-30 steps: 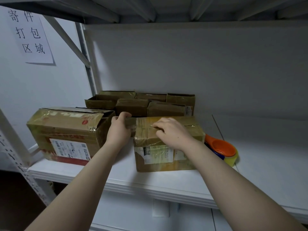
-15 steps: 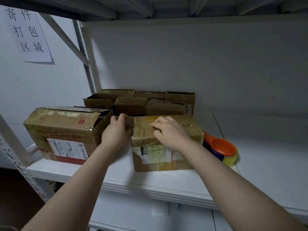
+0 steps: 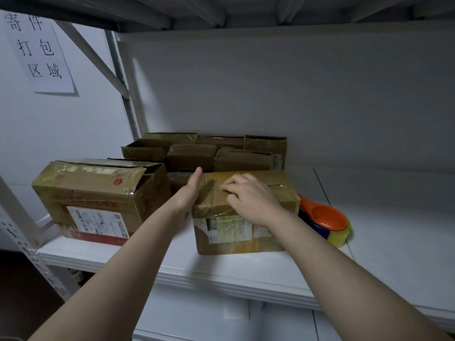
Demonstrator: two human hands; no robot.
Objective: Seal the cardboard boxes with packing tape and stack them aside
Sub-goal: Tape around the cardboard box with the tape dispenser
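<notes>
On a white shelf (image 3: 246,274), a taped box (image 3: 236,239) stood between a larger box (image 3: 98,193) and a tape roll (image 3: 330,222).
The left hand (image 3: 190,193) pressed flat, fingers together, on its side; the right hand (image 3: 253,200) curled on top, grip unclear; small boxes (image 3: 192,156) crowded behind.

White shelf board (image 3: 246,279) on a grey metal rack, with an upright post (image 3: 123,94) and a diagonal brace (image 3: 93,55) on the left. Plain pale back wall (image 3: 307,94), ribbed underside of the next shelf (image 3: 221,8) overhead (pretty dim up there). Paper sign (image 3: 37,52) with handwritten characters on the left wall, dark floor (image 3: 14,291) below.
</notes>
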